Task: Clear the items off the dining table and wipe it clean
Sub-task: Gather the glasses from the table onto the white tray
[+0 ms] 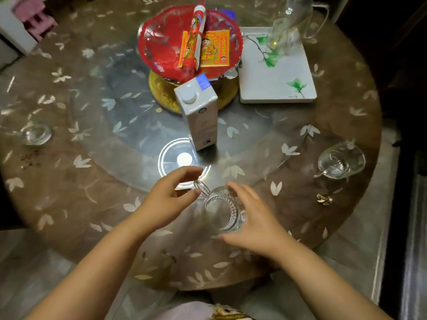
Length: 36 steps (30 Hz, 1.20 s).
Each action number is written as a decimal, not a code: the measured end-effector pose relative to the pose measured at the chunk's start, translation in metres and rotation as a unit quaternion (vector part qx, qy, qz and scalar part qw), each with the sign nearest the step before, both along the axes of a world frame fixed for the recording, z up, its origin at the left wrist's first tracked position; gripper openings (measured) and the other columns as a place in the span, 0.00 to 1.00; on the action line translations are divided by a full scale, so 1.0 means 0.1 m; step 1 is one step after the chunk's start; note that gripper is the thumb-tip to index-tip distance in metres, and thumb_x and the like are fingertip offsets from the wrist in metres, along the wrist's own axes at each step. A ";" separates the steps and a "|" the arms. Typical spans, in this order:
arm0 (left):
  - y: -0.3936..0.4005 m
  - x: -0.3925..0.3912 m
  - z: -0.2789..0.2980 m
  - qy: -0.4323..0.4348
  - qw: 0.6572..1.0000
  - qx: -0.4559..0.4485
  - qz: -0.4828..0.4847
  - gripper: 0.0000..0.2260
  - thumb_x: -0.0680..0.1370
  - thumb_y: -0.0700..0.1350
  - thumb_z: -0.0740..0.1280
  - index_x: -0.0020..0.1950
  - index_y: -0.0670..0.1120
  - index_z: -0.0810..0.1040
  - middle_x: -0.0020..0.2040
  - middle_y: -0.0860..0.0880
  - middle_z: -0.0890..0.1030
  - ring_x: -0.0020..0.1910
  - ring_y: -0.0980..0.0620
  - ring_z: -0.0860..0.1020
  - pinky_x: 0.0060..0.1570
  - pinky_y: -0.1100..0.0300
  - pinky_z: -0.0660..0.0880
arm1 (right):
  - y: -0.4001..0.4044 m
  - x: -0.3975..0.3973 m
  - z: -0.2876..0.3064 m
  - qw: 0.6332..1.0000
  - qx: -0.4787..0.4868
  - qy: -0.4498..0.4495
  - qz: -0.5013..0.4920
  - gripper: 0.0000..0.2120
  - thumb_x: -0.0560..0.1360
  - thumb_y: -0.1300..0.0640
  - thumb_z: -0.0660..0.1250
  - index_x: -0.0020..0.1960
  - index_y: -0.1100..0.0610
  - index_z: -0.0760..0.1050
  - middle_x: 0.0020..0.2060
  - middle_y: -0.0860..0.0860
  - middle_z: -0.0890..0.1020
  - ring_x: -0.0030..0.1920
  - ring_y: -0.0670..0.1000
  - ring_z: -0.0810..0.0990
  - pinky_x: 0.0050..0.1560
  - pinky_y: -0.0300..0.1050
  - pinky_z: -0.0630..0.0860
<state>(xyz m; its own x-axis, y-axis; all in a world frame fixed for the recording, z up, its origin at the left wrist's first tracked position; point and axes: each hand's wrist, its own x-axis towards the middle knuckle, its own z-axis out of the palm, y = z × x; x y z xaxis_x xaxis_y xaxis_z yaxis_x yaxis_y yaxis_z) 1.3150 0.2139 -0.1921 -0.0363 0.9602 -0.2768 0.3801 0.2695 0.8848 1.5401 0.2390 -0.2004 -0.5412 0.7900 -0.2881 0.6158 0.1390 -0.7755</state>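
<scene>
A clear ribbed glass mug (223,211) stands near the front edge of the round dining table (69,185). My left hand (171,199) is just left of it, fingers curled and apart, fingertips touching its handle. My right hand (251,218) is spread beside the mug's right side, close to the glass but not closed on it. A white milk carton (198,112) stands upright on the glass turntable behind. Another glass cup (340,161) sits at the right, and a small glass bowl (35,134) at the left.
A red dish (161,42) with packets and a tube sits on a gold stand at the back. A white tray (277,72) carries a glass jug (291,26). Crumbs (30,158) lie at the left, a gold wrapper (324,199) at the right.
</scene>
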 end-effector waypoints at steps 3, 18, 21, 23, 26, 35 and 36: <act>0.21 0.30 0.16 -0.026 1.000 0.013 -0.012 0.12 0.79 0.44 0.67 0.62 0.52 0.78 0.58 0.56 0.81 0.61 0.60 0.77 0.59 0.62 0.76 | 0.25 0.37 0.22 1.000 0.009 0.026 0.010 0.49 0.59 0.49 0.81 0.74 0.45 0.61 0.63 0.30 0.63 0.62 0.30 0.65 0.61 0.20 0.57; 1.08 2.33 0.56 -0.180 0.977 0.044 0.102 0.11 0.79 0.49 0.63 0.41 0.44 0.70 0.55 0.45 0.84 0.57 0.47 0.81 0.50 0.55 0.79 | 1.50 2.89 0.19 0.998 0.021 0.020 -0.055 0.58 0.64 0.56 0.81 0.77 0.37 0.43 0.72 0.32 0.53 0.72 0.30 0.52 0.71 0.30 0.54; 1.14 2.44 0.60 -0.215 0.952 0.064 0.209 0.13 0.80 0.50 0.61 0.48 0.39 0.72 0.55 0.44 0.85 0.58 0.45 0.81 0.50 0.54 0.81 | 1.64 3.23 -0.25 0.980 -0.006 0.006 -0.198 0.59 0.62 0.57 0.82 0.79 0.44 0.45 0.77 0.45 0.57 0.75 0.48 0.59 0.74 0.49 0.61; 1.18 2.48 0.59 -0.227 0.939 0.061 0.251 0.12 0.83 0.47 0.58 0.49 0.40 0.74 0.55 0.44 0.84 0.58 0.47 0.80 0.54 0.52 0.80 | 1.68 3.24 -0.53 0.978 -0.051 0.020 -0.200 0.60 0.61 0.56 0.83 0.79 0.46 0.45 0.78 0.47 0.56 0.76 0.52 0.59 0.74 0.52 0.61; 1.21 2.50 0.53 -0.241 0.925 0.048 0.289 0.11 0.83 0.47 0.58 0.49 0.43 0.76 0.57 0.44 0.83 0.59 0.50 0.80 0.58 0.53 0.79 | 1.67 3.06 -0.80 0.975 -0.068 0.057 -0.205 0.58 0.61 0.56 0.82 0.78 0.45 0.48 0.77 0.46 0.58 0.76 0.53 0.59 0.74 0.53 0.62; 1.35 2.30 0.52 -0.329 0.881 0.031 0.338 0.15 0.80 0.50 0.63 0.40 0.46 0.84 0.50 0.47 0.84 0.59 0.49 0.76 0.59 0.53 0.77 | 1.67 2.67 -0.91 0.965 -0.038 0.066 -0.250 0.49 0.58 0.56 0.83 0.69 0.43 0.58 0.64 0.51 0.74 0.63 0.54 0.74 0.59 0.44 0.72; 1.38 2.26 0.53 -0.347 0.875 0.028 0.336 0.11 0.76 0.51 0.66 0.42 0.45 0.84 0.51 0.46 0.83 0.59 0.50 0.77 0.58 0.54 0.78 | 1.69 2.67 -0.87 0.965 -0.036 0.062 -0.252 0.48 0.57 0.55 0.83 0.68 0.42 0.59 0.62 0.50 0.75 0.62 0.53 0.75 0.57 0.44 0.72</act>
